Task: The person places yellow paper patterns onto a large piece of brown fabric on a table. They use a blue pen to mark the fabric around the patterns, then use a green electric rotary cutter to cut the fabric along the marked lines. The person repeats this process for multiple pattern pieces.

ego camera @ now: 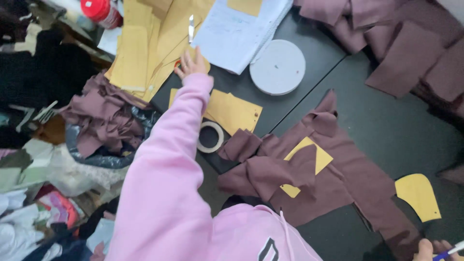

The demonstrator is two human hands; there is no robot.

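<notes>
While our left arm in its pink sleeve (164, 159) stretches away across the dark table (386, 121), we see the biggest thing by our body: a maroon cloth (338, 179), rumpled, with a yellow paper shape (309, 159) half covered by its folds. It lies between our two hands, with more maroon cut pieces (401, 43) heaped at the far right corner.

Our left hand (191, 65) rests with fingers spread flat on a stack of tan paper patterns (145, 43); it grips nothing that we can see. The stack's long strips run away from us, leaning slightly right. Just right of that hand lies a white sheet pad (237, 29), and beyond it a round white disc (278, 67). Nearer us from the hand lie a yellow card (234, 113) and a ring of tape (210, 137) beside the sleeve.

Our right hand (427, 250), at the bottom edge, closes on a blue pen (447, 251) pointing right. Just above it lies a small curved yellow piece (418, 195), its long axis slanting down to the right. A red-capped bottle (101, 12) stands far left of the left hand.
</notes>
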